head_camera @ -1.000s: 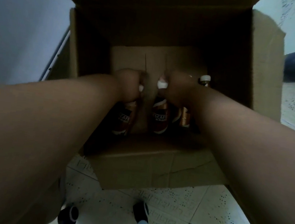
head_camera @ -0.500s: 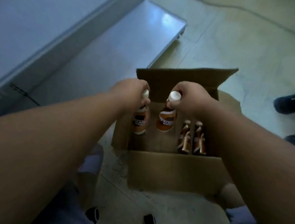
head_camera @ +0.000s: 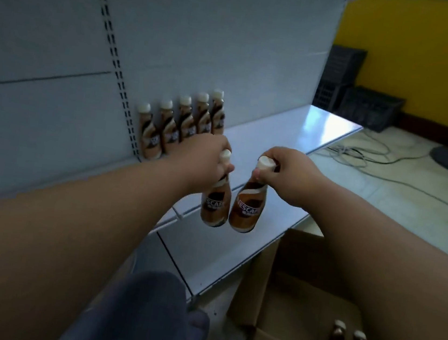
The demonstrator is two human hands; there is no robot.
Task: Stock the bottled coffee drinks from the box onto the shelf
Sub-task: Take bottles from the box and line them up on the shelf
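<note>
Our left hand (head_camera: 207, 159) and right hand (head_camera: 287, 172) each grip a bottle (head_camera: 246, 209) by the neck; we should set them upright beside the shelf (head_camera: 291, 138) row (head_camera: 180, 125).

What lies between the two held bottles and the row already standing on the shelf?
Only bare shelf separates the held bottles from the row, per the head view.

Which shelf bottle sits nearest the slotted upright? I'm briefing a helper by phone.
Find the pale grey metal shelf against the grey back panel, where five white-capped brown coffee bottles stand in a row. The one meant is the leftmost bottle, beside the slotted upright strip; it alone has a neighbour on one side only there.
</note>
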